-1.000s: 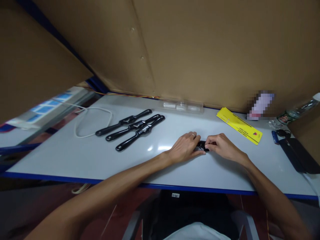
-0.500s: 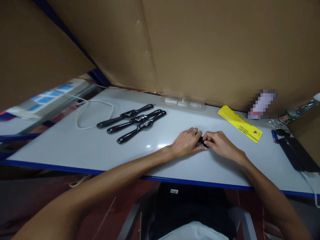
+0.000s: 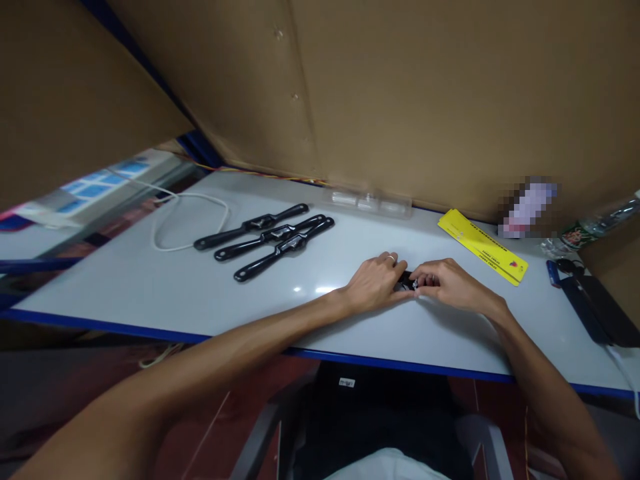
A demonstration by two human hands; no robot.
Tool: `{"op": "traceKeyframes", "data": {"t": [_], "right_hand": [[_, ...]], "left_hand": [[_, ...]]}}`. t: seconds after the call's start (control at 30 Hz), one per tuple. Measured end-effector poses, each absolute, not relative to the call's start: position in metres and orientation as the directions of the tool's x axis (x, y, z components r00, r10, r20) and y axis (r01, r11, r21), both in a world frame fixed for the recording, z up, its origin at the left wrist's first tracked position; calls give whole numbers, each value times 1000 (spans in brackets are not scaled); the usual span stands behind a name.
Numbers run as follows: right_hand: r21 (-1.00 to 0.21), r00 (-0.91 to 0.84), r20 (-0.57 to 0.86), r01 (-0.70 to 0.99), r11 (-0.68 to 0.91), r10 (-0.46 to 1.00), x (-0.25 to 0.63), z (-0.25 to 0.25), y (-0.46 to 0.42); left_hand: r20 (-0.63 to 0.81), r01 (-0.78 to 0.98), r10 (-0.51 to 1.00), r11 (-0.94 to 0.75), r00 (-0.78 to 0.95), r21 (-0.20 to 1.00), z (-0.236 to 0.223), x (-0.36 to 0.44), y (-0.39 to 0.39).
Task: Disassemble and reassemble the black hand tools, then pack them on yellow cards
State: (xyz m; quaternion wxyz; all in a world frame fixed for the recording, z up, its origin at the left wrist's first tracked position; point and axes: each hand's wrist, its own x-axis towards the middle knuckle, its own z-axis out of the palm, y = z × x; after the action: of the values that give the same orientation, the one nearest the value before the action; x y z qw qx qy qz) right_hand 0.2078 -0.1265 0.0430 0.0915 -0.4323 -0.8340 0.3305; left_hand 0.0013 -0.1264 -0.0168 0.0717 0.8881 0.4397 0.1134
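Observation:
Low over the front of the table, my left hand (image 3: pixel 377 283) is closed round a black spokeshave (image 3: pixel 406 280), largely hidden under the fingers. From the other side, my right hand (image 3: pixel 445 283) has its thumb and fingers pinched together at the tool's middle. A small silvery part (image 3: pixel 415 285) shows at those right fingertips, too small to name. To the left lie three more black spokeshaves, side by side and slanting: the rear one (image 3: pixel 250 227), the middle one (image 3: pixel 270 237) and the front one (image 3: pixel 284 249).
A clear plastic case (image 3: pixel 370 202) stands by the cardboard wall (image 3: pixel 375 100). Yellow printed cards (image 3: pixel 483 247) lie right of my hands. Farther right are a plastic bottle (image 3: pixel 600 223), a blue object (image 3: pixel 553 273) and a dark phone-like slab (image 3: pixel 600 310). A white cable (image 3: pixel 200 195) loops at left.
My right hand has shifted slightly right, and its fingers have changed position, uncovering more of the black tool and the silvery part. My left hand stays in place. The view has tilted slightly.

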Motion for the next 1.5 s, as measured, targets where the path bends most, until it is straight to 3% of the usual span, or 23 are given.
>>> {"op": "traceKeyframes", "data": {"t": [0.13,0.33,0.47,0.7,0.93,1.1,1.33,1.5], "right_hand": [[-578,-607,-104,682,448,788,206,43,-127],[-399,-684,36,659,638,729,203,42,-133],[-340,-686,23,679,651,727,197,42,-137],[-520,-568,-19,708,478,823,194,36,-133],[-684,-600,-151,637,356,785,209,42,-123],[-644,-592,-124,658,389,796,207,41,-124],[-441,-606,23,708,552,795,198,38,-130],[-564,-531,-15,704,432,847,191,34,-133]], "left_hand": [[129,768,800,-599,586,227,-17,2,-127],[139,770,806,-591,575,240,-17,2,-127],[137,772,807,-590,574,237,-16,3,-127],[167,755,801,-598,575,269,-19,2,-126],[158,756,796,-604,584,251,-19,1,-126],[148,759,798,-602,584,248,-17,1,-127],[161,749,796,-605,584,270,-17,2,-126],[142,758,797,-602,587,251,-16,2,-126]]}}
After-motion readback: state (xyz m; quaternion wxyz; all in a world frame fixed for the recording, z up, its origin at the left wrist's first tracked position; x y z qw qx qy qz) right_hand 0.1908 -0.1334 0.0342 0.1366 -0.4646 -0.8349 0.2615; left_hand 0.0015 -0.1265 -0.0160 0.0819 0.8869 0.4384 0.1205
